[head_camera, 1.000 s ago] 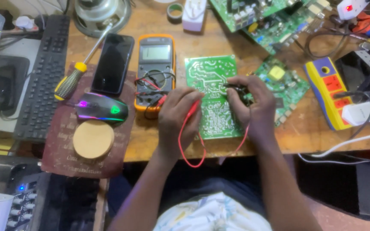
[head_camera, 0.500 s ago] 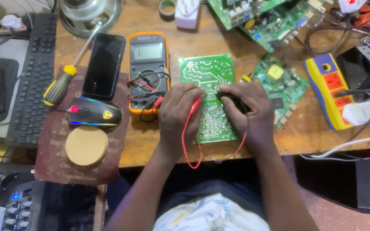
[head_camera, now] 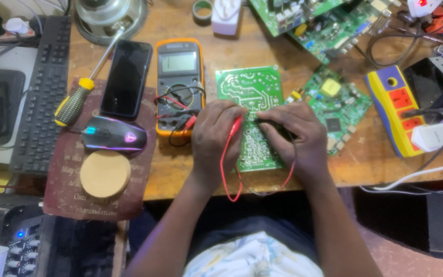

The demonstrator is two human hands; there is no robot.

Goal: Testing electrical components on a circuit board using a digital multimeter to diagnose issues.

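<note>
Circuit board (head_camera: 249,95) under both hands' probe-pinching grips.

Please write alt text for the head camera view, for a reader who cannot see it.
Two hands press test probes onto a green circuit board on a wooden bench: the left hand holds the red probe, the right hand a black one. An orange multimeter lies to the left.

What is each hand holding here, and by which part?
The left hand pinches the red probe by its handle; the right hand grips the black probe by its handle, both over the green circuit board.
</note>
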